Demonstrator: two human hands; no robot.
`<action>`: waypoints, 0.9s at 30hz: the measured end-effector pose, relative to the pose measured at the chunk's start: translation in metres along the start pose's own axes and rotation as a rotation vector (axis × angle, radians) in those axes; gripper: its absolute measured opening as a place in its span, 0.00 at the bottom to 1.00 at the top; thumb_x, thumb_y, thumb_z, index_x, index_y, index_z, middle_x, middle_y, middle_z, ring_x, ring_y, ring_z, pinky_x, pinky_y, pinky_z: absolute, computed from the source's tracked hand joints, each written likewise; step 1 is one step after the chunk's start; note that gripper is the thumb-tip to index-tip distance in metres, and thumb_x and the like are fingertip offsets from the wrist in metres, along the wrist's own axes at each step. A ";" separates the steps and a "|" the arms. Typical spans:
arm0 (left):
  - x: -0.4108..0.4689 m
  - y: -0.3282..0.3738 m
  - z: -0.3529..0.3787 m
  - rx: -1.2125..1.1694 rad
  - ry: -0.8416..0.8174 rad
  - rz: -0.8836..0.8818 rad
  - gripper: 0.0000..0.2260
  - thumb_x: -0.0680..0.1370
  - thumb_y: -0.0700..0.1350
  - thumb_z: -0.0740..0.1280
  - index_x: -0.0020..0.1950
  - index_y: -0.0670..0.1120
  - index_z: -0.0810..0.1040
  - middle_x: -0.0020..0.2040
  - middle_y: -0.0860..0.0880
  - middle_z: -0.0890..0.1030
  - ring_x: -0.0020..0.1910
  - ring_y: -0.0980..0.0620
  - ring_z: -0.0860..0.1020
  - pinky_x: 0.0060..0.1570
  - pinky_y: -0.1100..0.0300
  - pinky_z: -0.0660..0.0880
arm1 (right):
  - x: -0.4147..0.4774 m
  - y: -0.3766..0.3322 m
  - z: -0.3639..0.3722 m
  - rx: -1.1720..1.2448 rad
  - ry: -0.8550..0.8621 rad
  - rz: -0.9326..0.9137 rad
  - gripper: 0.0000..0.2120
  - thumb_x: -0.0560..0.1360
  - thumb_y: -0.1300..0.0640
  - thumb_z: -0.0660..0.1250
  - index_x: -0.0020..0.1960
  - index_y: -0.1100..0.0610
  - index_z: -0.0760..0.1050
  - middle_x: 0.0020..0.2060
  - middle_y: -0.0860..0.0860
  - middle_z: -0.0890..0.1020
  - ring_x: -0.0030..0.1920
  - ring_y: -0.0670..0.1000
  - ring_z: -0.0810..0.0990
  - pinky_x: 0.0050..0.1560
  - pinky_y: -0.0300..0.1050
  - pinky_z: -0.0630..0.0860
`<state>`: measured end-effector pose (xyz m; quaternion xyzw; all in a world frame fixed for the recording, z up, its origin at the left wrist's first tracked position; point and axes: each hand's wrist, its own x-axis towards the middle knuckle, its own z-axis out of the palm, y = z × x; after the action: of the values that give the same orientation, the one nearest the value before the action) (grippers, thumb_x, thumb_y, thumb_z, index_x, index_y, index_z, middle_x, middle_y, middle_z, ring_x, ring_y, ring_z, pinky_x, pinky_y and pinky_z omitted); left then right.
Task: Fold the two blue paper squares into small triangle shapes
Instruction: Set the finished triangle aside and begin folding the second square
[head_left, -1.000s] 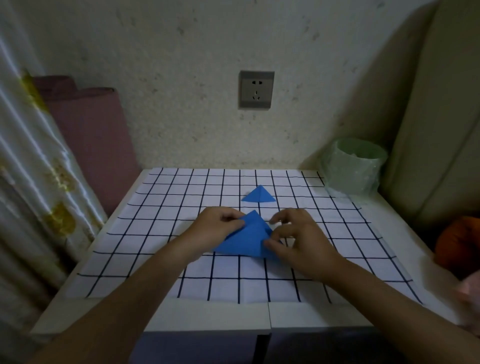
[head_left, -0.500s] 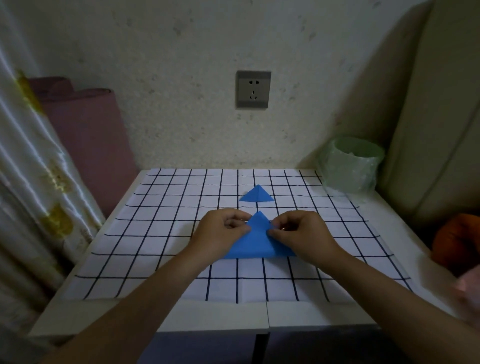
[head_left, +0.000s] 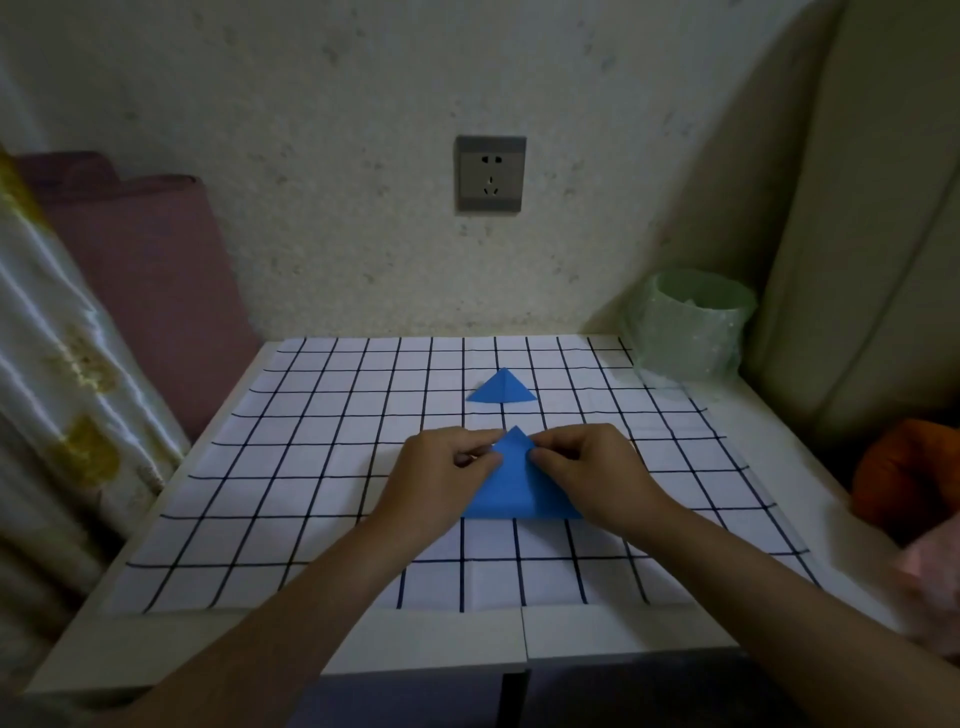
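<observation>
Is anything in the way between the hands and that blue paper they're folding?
Nothing visible. The left hand and right hand pinch the blue paper near its tip, one on each side. The small blue triangle lies apart from it, farther back on the checked cloth.

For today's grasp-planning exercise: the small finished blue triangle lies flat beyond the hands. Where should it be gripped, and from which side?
Probably set the grip across the centre crease of the small blue triangle, coming from above. Its two halves are shaded differently, which suggests a slight ridge there to pinch, while its edges seem to lie flat on the gridded mat.
</observation>
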<state>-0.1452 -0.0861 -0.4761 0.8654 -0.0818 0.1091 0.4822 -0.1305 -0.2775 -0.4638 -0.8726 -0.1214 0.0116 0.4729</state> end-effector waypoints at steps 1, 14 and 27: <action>0.000 0.001 0.000 0.000 -0.001 0.000 0.14 0.77 0.43 0.72 0.62 0.51 0.81 0.44 0.64 0.80 0.44 0.72 0.77 0.43 0.78 0.71 | 0.000 -0.001 0.000 0.005 -0.002 -0.002 0.10 0.79 0.55 0.65 0.45 0.46 0.83 0.37 0.37 0.83 0.41 0.35 0.79 0.35 0.24 0.70; 0.000 0.003 0.003 -0.029 -0.015 -0.043 0.14 0.77 0.44 0.71 0.62 0.52 0.81 0.46 0.65 0.80 0.47 0.70 0.77 0.42 0.77 0.71 | 0.000 -0.003 0.000 -0.097 0.019 -0.013 0.09 0.79 0.53 0.65 0.53 0.47 0.83 0.39 0.33 0.79 0.43 0.30 0.76 0.38 0.26 0.67; 0.015 0.002 0.019 0.178 -0.139 -0.259 0.13 0.74 0.44 0.70 0.58 0.52 0.82 0.52 0.50 0.84 0.51 0.53 0.81 0.47 0.63 0.77 | 0.022 0.005 -0.005 -0.209 -0.115 0.260 0.03 0.73 0.52 0.73 0.44 0.50 0.85 0.39 0.44 0.84 0.42 0.41 0.79 0.36 0.33 0.71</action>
<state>-0.1291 -0.1034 -0.4801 0.9135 0.0074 -0.0070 0.4068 -0.1075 -0.2793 -0.4626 -0.9233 -0.0350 0.1097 0.3664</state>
